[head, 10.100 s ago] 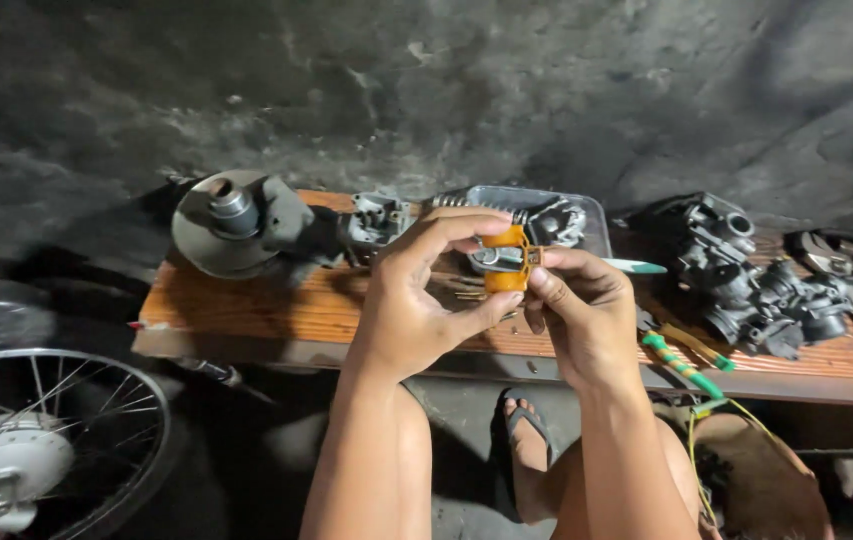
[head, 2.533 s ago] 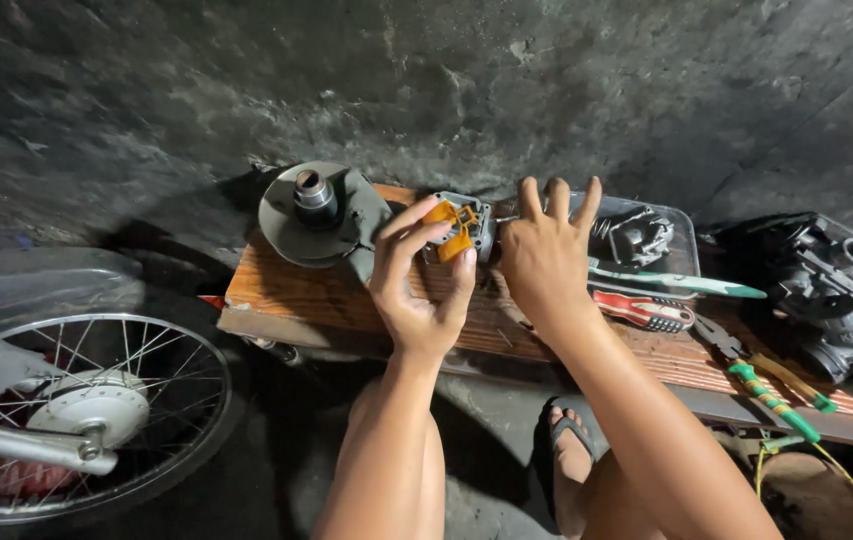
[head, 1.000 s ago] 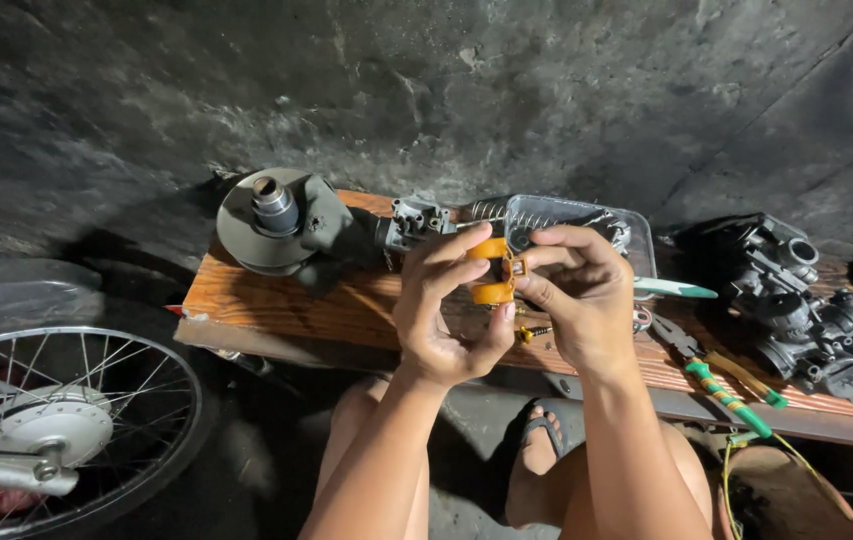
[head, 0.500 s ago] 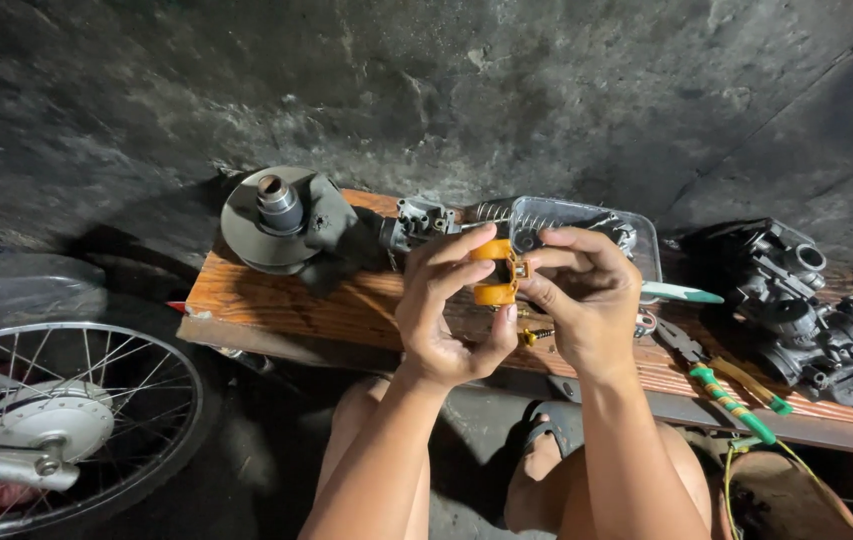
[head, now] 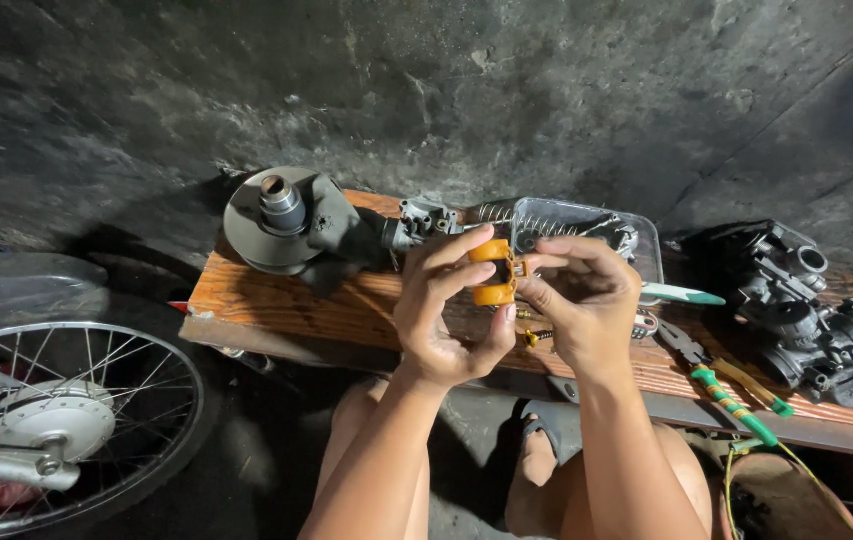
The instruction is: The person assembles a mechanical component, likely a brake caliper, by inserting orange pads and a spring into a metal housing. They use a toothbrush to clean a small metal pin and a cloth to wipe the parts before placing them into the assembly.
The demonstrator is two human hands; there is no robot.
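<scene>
My left hand (head: 446, 320) is raised above the wooden bench (head: 276, 305), palm toward me, thumb and curled fingers pinched closed on the small orange part (head: 492, 272). My right hand (head: 586, 310) faces it from the other side, fingers bent inward, fingertips touching the same part at its right edge; whether it truly grips or only steadies, I cannot tell. The orange part thus sits between both hands, in the air just in front of the clear plastic tray (head: 586, 225).

The part is smooth, glossy, with rounded lobes around a dark metal core. The bench is orange-brown planking, grained and stained. At its left end lies a grey metal pulley assembly (head: 281, 225), disc-shaped with a stub shaft. At its right end is a cluster of dark carburettors (head: 816, 320), and green-handled pliers (head: 726, 385) lie near the front edge.

A rough concrete wall closes the far side. A spoked wheel (head: 56, 420) stands well left of my forearms.
</scene>
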